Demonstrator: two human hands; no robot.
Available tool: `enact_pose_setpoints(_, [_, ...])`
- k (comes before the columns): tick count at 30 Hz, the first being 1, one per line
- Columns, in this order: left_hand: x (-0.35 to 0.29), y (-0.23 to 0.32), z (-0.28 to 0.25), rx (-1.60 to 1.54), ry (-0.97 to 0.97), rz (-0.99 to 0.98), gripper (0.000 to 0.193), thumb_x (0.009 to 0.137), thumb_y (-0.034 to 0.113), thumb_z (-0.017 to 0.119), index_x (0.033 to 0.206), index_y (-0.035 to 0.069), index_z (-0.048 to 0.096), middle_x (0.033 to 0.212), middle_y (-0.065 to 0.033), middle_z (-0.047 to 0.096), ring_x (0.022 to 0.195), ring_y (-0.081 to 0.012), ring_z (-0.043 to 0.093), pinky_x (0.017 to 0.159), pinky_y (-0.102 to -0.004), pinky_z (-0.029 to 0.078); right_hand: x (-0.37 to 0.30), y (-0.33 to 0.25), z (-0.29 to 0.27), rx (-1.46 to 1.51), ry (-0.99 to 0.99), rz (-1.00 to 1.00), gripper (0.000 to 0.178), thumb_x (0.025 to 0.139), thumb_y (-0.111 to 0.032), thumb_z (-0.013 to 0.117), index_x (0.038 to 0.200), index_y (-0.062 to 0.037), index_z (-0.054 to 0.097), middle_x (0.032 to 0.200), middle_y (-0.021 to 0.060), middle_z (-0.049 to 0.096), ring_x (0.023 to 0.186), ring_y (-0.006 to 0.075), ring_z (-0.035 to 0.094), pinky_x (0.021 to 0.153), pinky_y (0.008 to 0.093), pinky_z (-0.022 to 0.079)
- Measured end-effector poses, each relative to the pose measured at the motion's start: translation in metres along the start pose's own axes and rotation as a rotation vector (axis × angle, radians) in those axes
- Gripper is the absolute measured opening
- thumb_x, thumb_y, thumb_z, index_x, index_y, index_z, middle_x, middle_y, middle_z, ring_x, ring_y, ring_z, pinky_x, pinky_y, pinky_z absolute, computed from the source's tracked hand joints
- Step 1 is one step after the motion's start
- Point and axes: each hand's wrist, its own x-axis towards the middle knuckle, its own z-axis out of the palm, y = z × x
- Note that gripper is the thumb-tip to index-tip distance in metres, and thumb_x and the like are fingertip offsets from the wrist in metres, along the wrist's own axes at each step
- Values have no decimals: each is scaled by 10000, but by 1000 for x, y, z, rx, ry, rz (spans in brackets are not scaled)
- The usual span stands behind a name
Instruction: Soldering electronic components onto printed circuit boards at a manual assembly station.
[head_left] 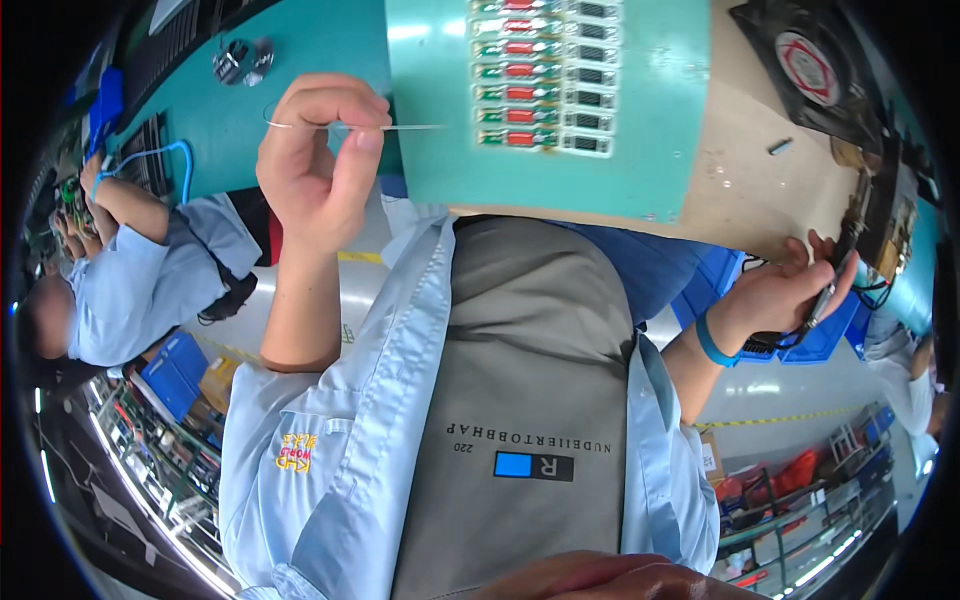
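Observation:
My left hand (322,165) is raised at the left edge of the green work mat (440,180). Its thumb and forefinger pinch a thin silvery solder wire (412,127), whose straight end points right over the mat while the rest loops behind the fingers. On the mat stands a column of small green circuit boards with red parts (520,93), beside a column of pale frames with black parts (590,100). Off the mat's right side, my right hand (785,290) is closed round a slim, dark, pen-shaped soldering iron (826,292); its tip is hard to make out.
A black fan (805,70) stands at the far right, near a small grey piece (780,146) on the brown board (745,180). Metal parts (242,62) lie at the far left. A co-worker (160,265) in light blue sits left. Blue bins (715,285) stand below the table edge.

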Motion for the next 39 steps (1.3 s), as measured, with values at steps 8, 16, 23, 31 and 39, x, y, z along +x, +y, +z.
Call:
enact_pose_setpoints(8, [-28,-32,-7,-335,186,-42,115,894,-23,617,1002,6,588,979,-134,607,753,-175,583,698,-252,505,7,11,-1,294,-1,-8,325,1058,-260,493,1296,-74,613,1024,112,700,883,204,672,700,286,506])
enact_pose_setpoints(16, [-26,-31,-10,-256,78,-85,105,901,0,611,1000,16,579,987,-148,605,700,-157,568,640,-245,501,9,18,6,197,75,-54,364,1100,-373,405,1277,-137,619,991,84,693,896,192,676,640,275,455])
enact_pose_setpoints(23, [-23,-28,-11,-216,57,-80,100,905,38,616,996,27,573,973,-147,601,689,-152,566,613,-239,485,13,27,14,144,80,-117,408,1109,-413,352,1274,-156,623,973,72,681,864,175,647,615,256,431])
enact_pose_setpoints(31, [-25,-24,-8,-321,113,-116,109,915,142,608,900,93,513,908,-114,569,674,-185,551,618,-288,473,1,14,20,235,61,-59,386,1091,-376,433,1341,-117,572,991,59,673,775,136,582,680,254,476])
enact_pose_setpoints(39, [-26,-28,-11,-321,142,-136,50,898,118,548,910,78,520,922,-92,545,723,-157,488,595,-264,411,-9,10,7,557,99,148,430,1046,-185,545,1452,-56,483,1087,110,634,882,160,601,779,267,496])
